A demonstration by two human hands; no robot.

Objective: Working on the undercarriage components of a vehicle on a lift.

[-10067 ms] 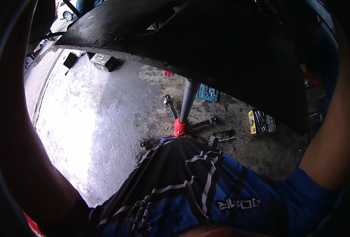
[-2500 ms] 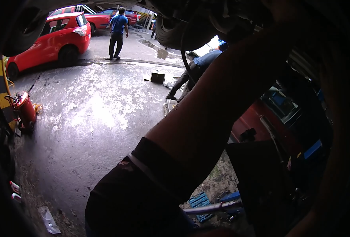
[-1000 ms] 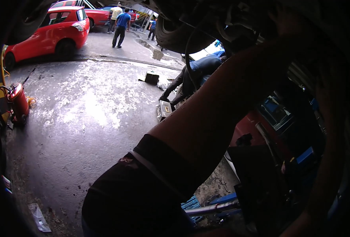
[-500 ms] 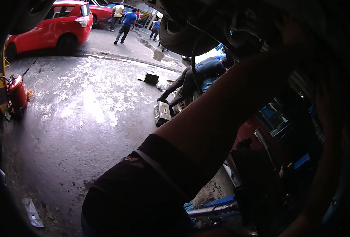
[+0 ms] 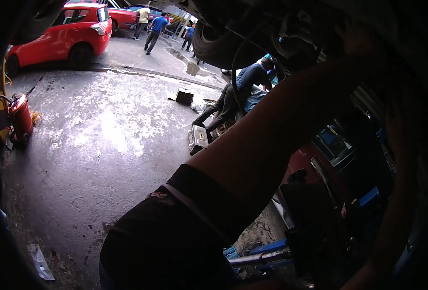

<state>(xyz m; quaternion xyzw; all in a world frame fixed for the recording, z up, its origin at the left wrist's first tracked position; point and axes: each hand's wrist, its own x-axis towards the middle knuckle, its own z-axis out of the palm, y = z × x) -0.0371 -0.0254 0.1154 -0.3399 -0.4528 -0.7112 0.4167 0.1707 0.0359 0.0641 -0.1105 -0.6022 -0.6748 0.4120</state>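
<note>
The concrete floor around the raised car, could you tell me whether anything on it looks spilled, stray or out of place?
Mostly ordinary. A flat scrap of litter lies loose on the stained concrete floor, and an open case sits unattended beside the crouching person.

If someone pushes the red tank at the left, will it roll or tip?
The red tank stands upright on a small wheel on the concrete floor, so it probably rolls. It is tall and narrow, so a high push might tip it. It looks like metal, likely heavy.

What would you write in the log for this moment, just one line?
left hand: up in dark car underside, grip unclear | right hand: unseen | floor: red tank, metal box | crouching person nearby
</note>
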